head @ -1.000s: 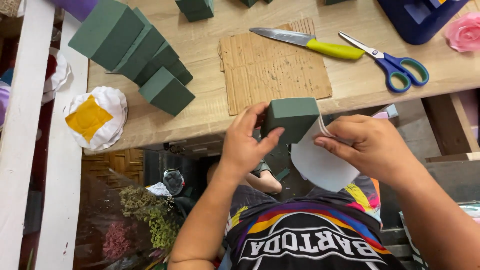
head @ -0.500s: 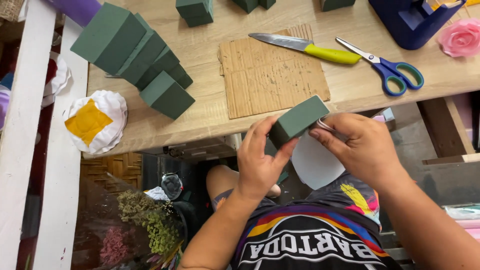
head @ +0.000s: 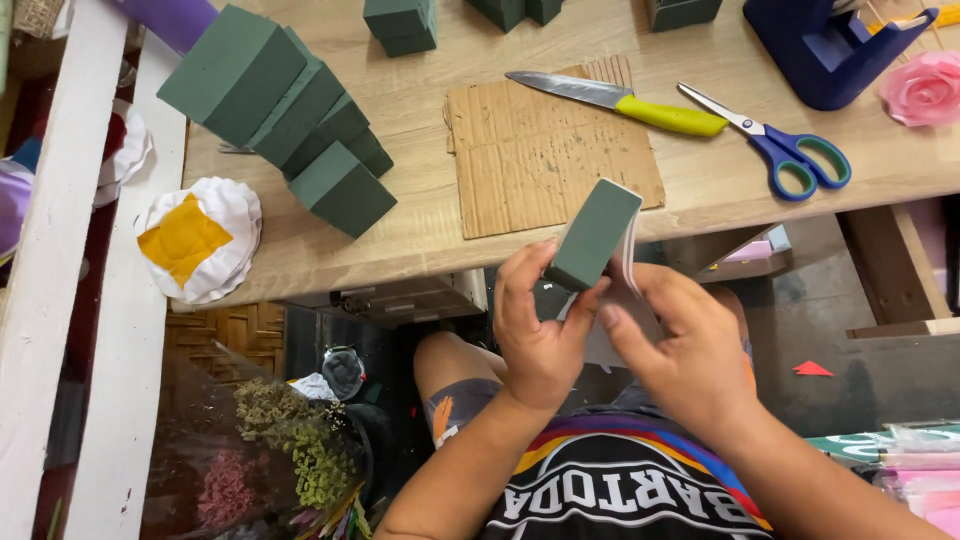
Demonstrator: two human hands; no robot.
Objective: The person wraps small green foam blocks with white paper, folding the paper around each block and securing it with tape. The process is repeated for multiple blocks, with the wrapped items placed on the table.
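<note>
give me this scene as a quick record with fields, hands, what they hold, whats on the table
left hand: left hand grips the green foam block from its left side
right hand: right hand presses white paper against the block's right side
block pose: tilted, held just off the table edge
cutting area: cardboard sheet with a yellow-handled knife across its top
tools: blue-and-green scissors, blue tape dispenser
stock: stack of green foam blocks at the left
other: pink paper flower

Dark green foam block [head: 592, 236], rectangular, tilted, held before table edge; white paper [head: 629, 262] against its right side.
</note>
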